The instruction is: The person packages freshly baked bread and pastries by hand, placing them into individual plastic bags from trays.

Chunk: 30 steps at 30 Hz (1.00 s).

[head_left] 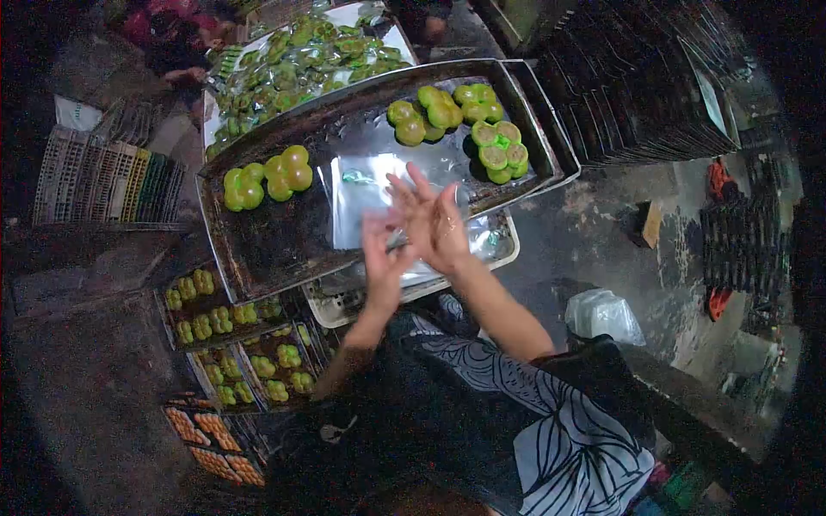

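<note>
My right hand (437, 225) is raised palm up over the near side of a dark metal baking tray (271, 245), its fingers spread and nothing in it. Close beside it, my left hand (381, 256) is blurred by motion, thumb and fingers apart, with nothing seen between them. Beneath both hands lies a stack of clear plastic bags (348, 176). Green clover-shaped buns (288, 172) sit in the tray, two at the left and several at the right. One bun (501, 148) at the right shows its pale underside.
Behind the tray, bagged green buns (301, 69) are heaped on a white surface. A white plastic crate (331, 311) is under the tray. More trays of buns (211, 322) stand lower left. Stacked dark trays (637, 95) rise at right, and a person's hand (185, 76) shows upper left.
</note>
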### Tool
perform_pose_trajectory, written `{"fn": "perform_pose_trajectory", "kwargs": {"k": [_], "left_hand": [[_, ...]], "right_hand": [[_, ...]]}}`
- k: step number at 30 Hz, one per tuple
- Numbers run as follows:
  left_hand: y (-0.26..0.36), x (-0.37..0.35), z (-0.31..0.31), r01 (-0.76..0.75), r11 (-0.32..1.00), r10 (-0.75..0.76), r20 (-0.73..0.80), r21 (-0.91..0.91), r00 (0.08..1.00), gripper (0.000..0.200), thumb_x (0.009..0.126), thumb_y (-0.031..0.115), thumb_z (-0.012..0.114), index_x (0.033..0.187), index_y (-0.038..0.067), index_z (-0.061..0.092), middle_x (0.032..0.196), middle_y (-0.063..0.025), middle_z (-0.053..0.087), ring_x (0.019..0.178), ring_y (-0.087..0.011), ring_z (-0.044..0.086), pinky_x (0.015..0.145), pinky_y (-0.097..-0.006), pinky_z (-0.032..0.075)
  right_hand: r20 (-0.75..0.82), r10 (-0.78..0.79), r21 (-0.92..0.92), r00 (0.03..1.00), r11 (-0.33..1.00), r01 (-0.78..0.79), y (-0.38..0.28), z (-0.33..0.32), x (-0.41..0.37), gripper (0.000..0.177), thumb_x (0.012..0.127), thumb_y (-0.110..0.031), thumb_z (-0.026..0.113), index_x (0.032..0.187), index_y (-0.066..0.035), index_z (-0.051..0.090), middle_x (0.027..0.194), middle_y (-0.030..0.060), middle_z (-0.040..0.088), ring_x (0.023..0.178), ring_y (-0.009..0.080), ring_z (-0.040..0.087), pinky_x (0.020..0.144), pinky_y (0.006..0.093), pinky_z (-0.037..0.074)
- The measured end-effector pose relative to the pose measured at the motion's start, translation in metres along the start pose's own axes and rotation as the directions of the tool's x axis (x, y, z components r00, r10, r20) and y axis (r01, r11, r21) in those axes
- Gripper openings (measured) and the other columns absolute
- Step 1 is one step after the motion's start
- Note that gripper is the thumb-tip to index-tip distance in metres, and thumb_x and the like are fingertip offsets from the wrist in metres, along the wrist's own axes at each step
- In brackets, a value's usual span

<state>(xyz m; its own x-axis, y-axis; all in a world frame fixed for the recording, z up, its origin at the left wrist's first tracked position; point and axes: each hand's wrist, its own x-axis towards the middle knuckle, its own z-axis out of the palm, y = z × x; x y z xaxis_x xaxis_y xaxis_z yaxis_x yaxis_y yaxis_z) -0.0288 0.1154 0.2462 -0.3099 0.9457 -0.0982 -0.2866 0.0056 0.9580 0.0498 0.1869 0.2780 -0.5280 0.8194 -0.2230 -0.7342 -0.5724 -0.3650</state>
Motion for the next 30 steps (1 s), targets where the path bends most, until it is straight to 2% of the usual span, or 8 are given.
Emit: {"fn": "perform_pose_trajectory", "kwargs": {"k": [2, 4, 7, 9, 14, 18, 25, 30], "left_hand": [[0.027, 0.015, -0.021, 0.283, 0.638, -0.389, 0.017, -0.716, 0.921, 0.062, 0.079, 0.014, 0.052, 0.131, 0.011, 0.018, 0.125, -0.0138, 0.036, 0.109, -0.0277, 0.043, 0.09, -0.0376, 0.038], [0.018, 0.038, -0.051, 0.162, 0.705, -0.308, -0.092, -0.691, 0.947, 0.043, 0.081, 0.017, 0.048, 0.12, 0.006, 0.036, 0.11, -0.0127, 0.049, 0.096, -0.0253, 0.051, 0.087, -0.0391, 0.041], [0.013, 0.055, -0.095, -0.024, 0.663, -0.215, -0.222, -0.748, 0.951, 0.02, 0.081, 0.021, 0.05, 0.097, 0.009, 0.053, 0.086, -0.0026, 0.059, 0.089, -0.0166, 0.054, 0.088, -0.0495, 0.037], [0.038, 0.056, -0.091, -0.095, 0.688, -0.322, -0.419, -0.72, 0.849, 0.024, 0.077, 0.018, 0.053, 0.097, 0.006, 0.052, 0.092, -0.0073, 0.057, 0.094, -0.0213, 0.052, 0.09, -0.0523, 0.034], [0.053, 0.053, -0.127, -0.243, 0.413, -0.241, -0.363, -0.878, 0.9, 0.037, 0.066, 0.012, 0.048, 0.1, 0.0, 0.043, 0.11, -0.018, 0.043, 0.109, -0.0346, 0.039, 0.094, -0.0544, 0.03], [0.067, 0.068, -0.123, -0.339, 0.515, -0.113, -0.455, -0.787, 0.883, 0.051, 0.066, 0.018, 0.047, 0.111, -0.001, 0.037, 0.116, -0.0198, 0.04, 0.112, -0.0358, 0.037, 0.093, -0.0511, 0.032], [0.096, 0.069, -0.066, -0.169, 0.529, 0.197, -0.073, -0.832, 0.978, 0.057, 0.078, 0.036, 0.038, 0.123, 0.001, 0.032, 0.122, -0.0148, 0.04, 0.111, -0.0289, 0.04, 0.092, -0.041, 0.034], [0.094, 0.066, -0.041, -0.018, 0.718, -0.313, -0.347, -0.695, 0.884, 0.051, 0.081, 0.04, 0.04, 0.119, 0.007, 0.038, 0.114, -0.0091, 0.047, 0.106, -0.0253, 0.044, 0.09, -0.0387, 0.034]], "right_hand": [[0.177, 0.286, 0.306, 0.942, 0.894, -0.328, 0.027, -0.002, 0.0, 0.063, 0.082, -0.05, 0.036, 0.124, -0.003, 0.03, 0.122, 0.0168, 0.04, 0.106, 0.0292, 0.045, 0.09, 0.0382, 0.037], [0.019, 0.419, -0.542, 0.908, 0.767, -0.343, 0.028, -0.038, 0.023, 0.053, 0.081, -0.041, 0.047, 0.116, -0.001, 0.041, 0.113, 0.0146, 0.05, 0.099, 0.0272, 0.05, 0.086, 0.0361, 0.038], [0.236, -0.477, -0.969, 0.846, -0.183, 0.167, -0.059, -0.074, 0.135, 0.072, 0.074, -0.051, 0.053, 0.119, 0.003, 0.038, 0.105, 0.0206, 0.053, 0.093, 0.0302, 0.053, 0.08, 0.0361, 0.041], [0.173, -0.597, -0.775, 0.783, -0.573, -0.266, -0.089, -0.152, 0.221, 0.089, 0.064, -0.066, 0.05, 0.123, -0.002, 0.034, 0.104, 0.0257, 0.051, 0.095, 0.0358, 0.051, 0.078, 0.0396, 0.042], [-0.049, -0.385, -0.95, 0.921, -0.265, -0.162, -0.086, -0.119, 0.231, 0.07, 0.07, -0.057, 0.049, 0.114, -0.003, 0.044, 0.109, 0.0256, 0.048, 0.103, 0.0395, 0.043, 0.085, 0.0464, 0.034], [0.789, -0.161, -0.516, 0.593, -0.698, 0.497, 0.006, 0.038, 0.072, 0.043, 0.057, -0.026, 0.066, 0.097, -0.014, 0.059, 0.109, 0.009, 0.05, 0.1, 0.0276, 0.043, 0.082, 0.0427, 0.033], [0.812, -0.147, -0.555, 0.565, -0.493, 0.669, 0.024, 0.085, 0.028, 0.03, 0.057, -0.027, 0.07, 0.079, -0.008, 0.063, 0.096, 0.0056, 0.059, 0.079, 0.0254, 0.055, 0.065, 0.0338, 0.048], [0.624, -0.231, -0.773, 0.747, -0.323, 0.546, 0.044, 0.078, 0.058, 0.042, 0.061, -0.023, 0.069, 0.096, -0.004, 0.058, 0.099, 0.0132, 0.055, 0.087, 0.0285, 0.052, 0.078, 0.0345, 0.042]]}}
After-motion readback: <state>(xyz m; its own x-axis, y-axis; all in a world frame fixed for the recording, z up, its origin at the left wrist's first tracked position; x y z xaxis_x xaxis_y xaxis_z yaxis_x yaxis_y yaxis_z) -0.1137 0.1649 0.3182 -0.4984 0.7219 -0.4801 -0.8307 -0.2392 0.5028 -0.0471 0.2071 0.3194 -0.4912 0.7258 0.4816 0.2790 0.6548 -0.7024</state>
